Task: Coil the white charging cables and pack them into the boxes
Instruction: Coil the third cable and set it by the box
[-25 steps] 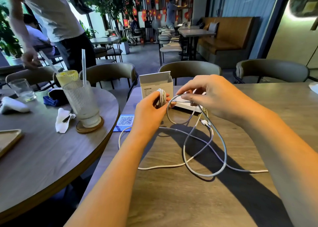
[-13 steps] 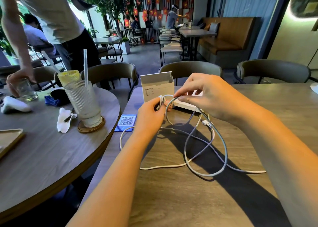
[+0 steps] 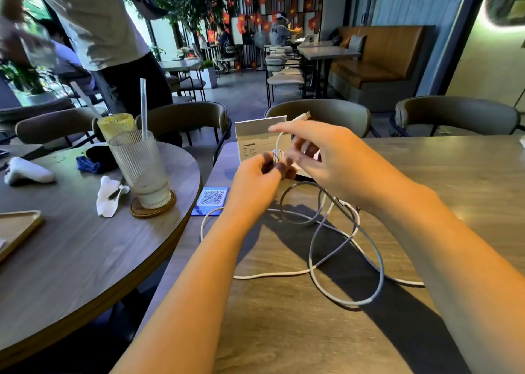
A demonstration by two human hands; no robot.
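Note:
A white charging cable lies in loose tangled loops on the wooden table. My left hand pinches a small wound bundle of that cable at the table's far edge. My right hand holds the cable end above it, with the plug sticking up past my fingers. Behind both hands stands an upright white box with small print on its face. Another flat white box is mostly hidden under my right hand.
A blue QR card lies at the table's left edge. The round table to the left carries a ribbed glass on a coaster, a napkin and a wooden tray. A person stands behind it. Chairs line the far side.
My right hand has lifted the cable end up and over the bundle, so the plug now points upward. The left hand kept its grip and shifted little. The standing person moved.

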